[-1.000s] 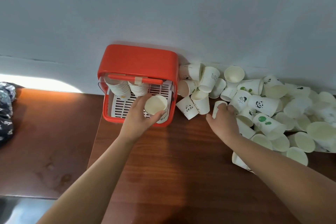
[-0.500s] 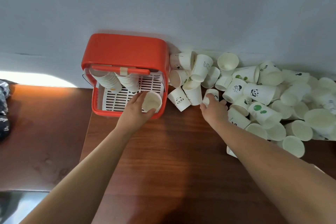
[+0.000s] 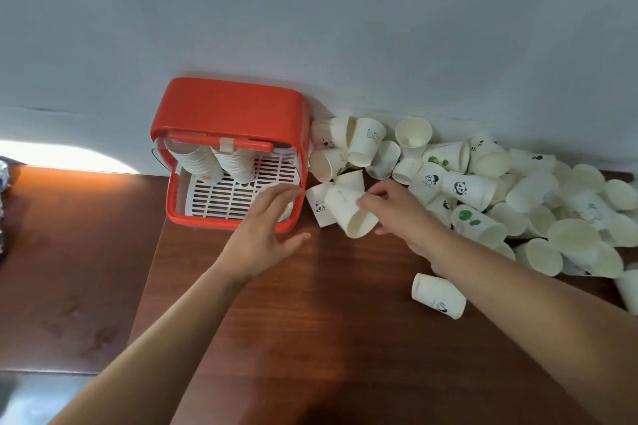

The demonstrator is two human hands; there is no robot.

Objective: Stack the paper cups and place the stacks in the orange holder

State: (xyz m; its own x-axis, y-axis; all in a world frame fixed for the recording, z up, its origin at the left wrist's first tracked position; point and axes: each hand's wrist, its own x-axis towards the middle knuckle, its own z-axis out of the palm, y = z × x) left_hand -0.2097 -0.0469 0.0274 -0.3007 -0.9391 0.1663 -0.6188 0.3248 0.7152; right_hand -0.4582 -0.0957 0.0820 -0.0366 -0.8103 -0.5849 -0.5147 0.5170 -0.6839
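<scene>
— Paper cup (image 3: 352, 214) in the right hand (image 3: 404, 217), where is it exactly?
— Tilted, close to the surface (image 3: 328, 321), mouth toward us, just right of the orange holder (image 3: 228, 103); the fingers grasp its side.
— And the left hand (image 3: 262, 235)?
— Released, fingers straight and spread, over 1 single cup (image 3: 287, 211) in the front right corner of the holder. If it touches, I cannot tell.
— What else is inside?
— 2 stacks (image 3: 203, 162), leaning at the back left. The loose pile (image 3: 518, 190) lies on the right along the wall (image 3: 310, 28), and 1 stray cup (image 3: 438, 295) lies alone under the right forearm.
</scene>
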